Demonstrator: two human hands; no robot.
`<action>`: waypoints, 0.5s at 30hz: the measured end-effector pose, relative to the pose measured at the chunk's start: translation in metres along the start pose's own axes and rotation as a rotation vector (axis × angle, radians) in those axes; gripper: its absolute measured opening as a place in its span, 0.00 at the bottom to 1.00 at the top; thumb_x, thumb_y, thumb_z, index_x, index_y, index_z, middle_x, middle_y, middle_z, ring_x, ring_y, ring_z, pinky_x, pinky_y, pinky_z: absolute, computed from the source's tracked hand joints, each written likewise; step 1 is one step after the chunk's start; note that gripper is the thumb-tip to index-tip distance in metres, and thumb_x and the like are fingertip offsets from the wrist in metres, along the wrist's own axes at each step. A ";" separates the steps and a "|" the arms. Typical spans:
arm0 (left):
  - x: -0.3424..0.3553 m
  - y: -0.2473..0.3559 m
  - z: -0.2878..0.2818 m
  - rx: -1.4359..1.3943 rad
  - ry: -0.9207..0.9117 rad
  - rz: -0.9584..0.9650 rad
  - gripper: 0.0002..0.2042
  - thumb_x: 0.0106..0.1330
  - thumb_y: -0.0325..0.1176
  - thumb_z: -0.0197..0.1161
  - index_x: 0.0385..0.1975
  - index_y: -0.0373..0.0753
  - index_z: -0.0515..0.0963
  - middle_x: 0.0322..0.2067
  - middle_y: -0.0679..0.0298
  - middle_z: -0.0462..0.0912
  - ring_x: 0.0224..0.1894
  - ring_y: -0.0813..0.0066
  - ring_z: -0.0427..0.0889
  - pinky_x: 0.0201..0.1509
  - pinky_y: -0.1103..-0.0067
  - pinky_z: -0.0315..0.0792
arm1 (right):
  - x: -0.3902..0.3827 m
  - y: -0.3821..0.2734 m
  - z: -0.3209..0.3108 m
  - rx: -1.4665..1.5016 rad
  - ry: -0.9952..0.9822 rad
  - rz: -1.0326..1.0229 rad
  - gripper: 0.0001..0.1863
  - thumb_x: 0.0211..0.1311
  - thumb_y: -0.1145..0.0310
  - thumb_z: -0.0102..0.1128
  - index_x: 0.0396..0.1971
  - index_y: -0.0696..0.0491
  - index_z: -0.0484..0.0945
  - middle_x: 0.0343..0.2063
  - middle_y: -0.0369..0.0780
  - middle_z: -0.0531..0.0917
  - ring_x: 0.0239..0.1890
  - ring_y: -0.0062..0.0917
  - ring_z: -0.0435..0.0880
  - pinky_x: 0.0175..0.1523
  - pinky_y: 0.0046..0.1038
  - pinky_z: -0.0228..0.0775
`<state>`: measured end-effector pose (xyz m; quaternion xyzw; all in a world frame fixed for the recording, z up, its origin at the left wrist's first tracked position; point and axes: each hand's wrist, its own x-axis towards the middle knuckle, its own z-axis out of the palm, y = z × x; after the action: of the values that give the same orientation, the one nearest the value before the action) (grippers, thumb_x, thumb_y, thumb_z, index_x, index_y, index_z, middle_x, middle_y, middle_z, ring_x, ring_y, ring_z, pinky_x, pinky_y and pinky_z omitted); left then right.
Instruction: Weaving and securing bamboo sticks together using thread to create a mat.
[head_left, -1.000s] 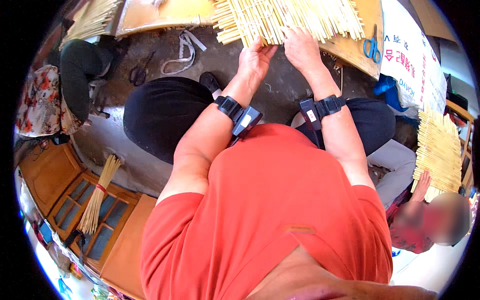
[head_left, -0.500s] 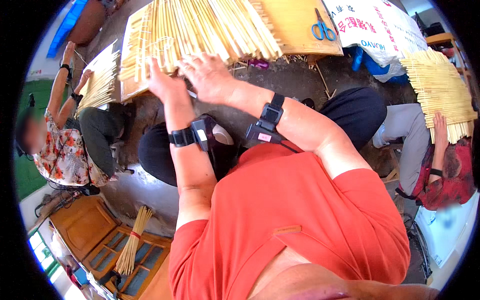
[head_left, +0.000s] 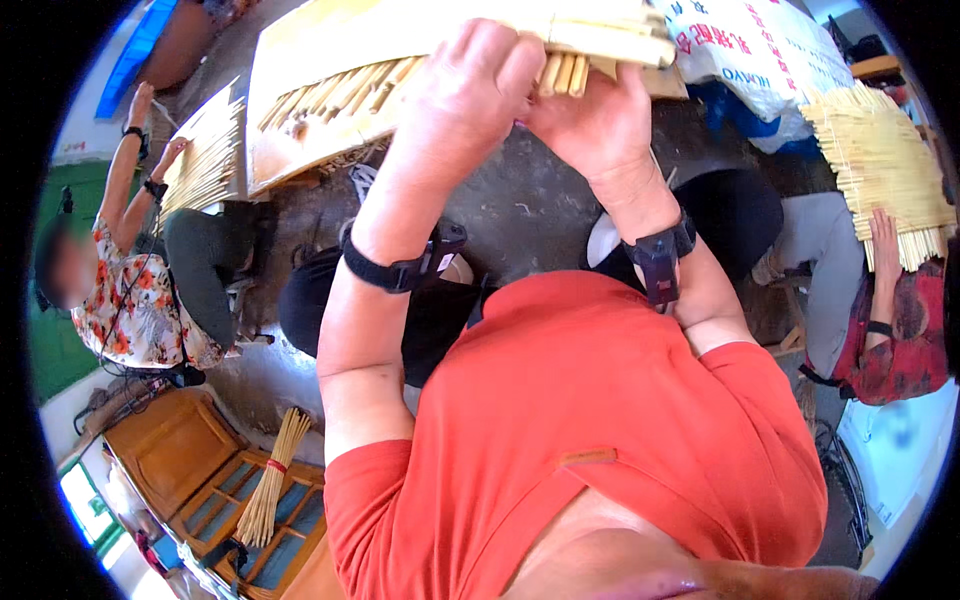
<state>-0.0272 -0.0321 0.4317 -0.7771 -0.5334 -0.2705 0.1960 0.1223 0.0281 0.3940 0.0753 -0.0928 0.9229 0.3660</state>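
Note:
A mat of pale, straw-coloured sticks (head_left: 590, 40) lies partly lifted over the board at the top of the view, its near edge raised. My left hand (head_left: 465, 95) is closed in a fist over this edge, its back toward me. To its right, my right hand (head_left: 595, 125) grips the same edge from below, its thumb up beside the stick ends. A row of stick ends (head_left: 345, 95) shows on the board to the left of my left hand. The fingertips of both hands are partly hidden by the mat.
The wooden board (head_left: 265, 150) extends left. A white printed sack (head_left: 755, 50) is at the upper right. People with stick mats (head_left: 880, 165) sit on both sides. A tied bundle of sticks (head_left: 270, 490) lies on wooden panelling at the lower left.
Both hands have moved right and closed on the mat, which was spread flat and is now turned up at its edge. The blue-handled scissors on the board no longer show.

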 end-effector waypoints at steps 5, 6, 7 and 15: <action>-0.052 0.026 0.077 -0.128 -0.051 0.105 0.18 0.51 0.30 0.65 0.44 0.38 0.75 0.41 0.60 0.77 0.50 0.59 0.77 0.55 0.68 0.75 | -0.047 -0.005 -0.089 0.014 0.219 0.007 0.32 0.71 0.41 0.39 0.65 0.47 0.67 0.63 0.39 0.73 0.63 0.34 0.72 0.63 0.49 0.65; -0.063 0.030 0.090 -0.158 -0.045 0.072 0.17 0.52 0.30 0.65 0.43 0.38 0.75 0.42 0.60 0.77 0.50 0.59 0.77 0.56 0.67 0.74 | -0.052 -0.007 -0.106 0.035 0.200 0.035 0.33 0.70 0.41 0.39 0.65 0.47 0.67 0.63 0.39 0.73 0.62 0.34 0.72 0.63 0.49 0.66; -0.074 0.031 0.100 -0.183 -0.020 0.051 0.17 0.52 0.29 0.65 0.43 0.38 0.76 0.42 0.60 0.77 0.50 0.58 0.77 0.56 0.66 0.73 | -0.054 -0.008 -0.120 0.058 0.178 0.064 0.33 0.70 0.41 0.40 0.65 0.47 0.67 0.62 0.39 0.74 0.62 0.34 0.72 0.63 0.49 0.66; -0.139 0.057 0.122 -0.295 -0.073 -0.304 0.12 0.58 0.28 0.62 0.43 0.40 0.78 0.41 0.60 0.76 0.50 0.57 0.75 0.57 0.66 0.71 | -0.073 -0.014 -0.192 -0.021 0.381 0.161 0.34 0.71 0.40 0.41 0.65 0.49 0.67 0.62 0.42 0.74 0.61 0.36 0.75 0.65 0.49 0.67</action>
<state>0.0124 -0.0802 0.2483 -0.7174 -0.6056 -0.3439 0.0178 0.1709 0.0334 0.1941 -0.1122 -0.0373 0.9457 0.3027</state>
